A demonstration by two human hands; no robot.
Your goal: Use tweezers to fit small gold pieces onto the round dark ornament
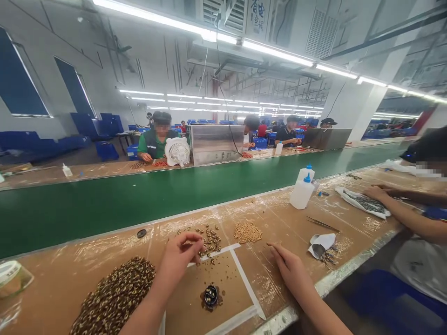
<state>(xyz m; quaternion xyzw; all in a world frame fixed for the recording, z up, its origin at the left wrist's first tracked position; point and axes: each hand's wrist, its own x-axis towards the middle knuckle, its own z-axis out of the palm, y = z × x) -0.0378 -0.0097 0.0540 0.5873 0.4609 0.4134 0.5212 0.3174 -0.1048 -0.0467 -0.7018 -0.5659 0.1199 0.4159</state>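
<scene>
Nearest: small dark holder [211,294] on worktop [70,279], inside white tape outline [244,278]; heap of brown-gold pieces [115,298] at left. Just beyond, my left hand [178,260], fingertips pinched together at edge of scattered beads [211,239]; whether a bead sits between them, cannot tell. My right hand [289,270] released, flat on worktop, fingers straight, holding nothing. My judgement: picking-up step, one bead at a time; next move calls for fine pinch, steady wrist. Farther: tan bead pile [247,232], tweezers [321,224], glue bottles [302,191], green belt [139,200].
</scene>
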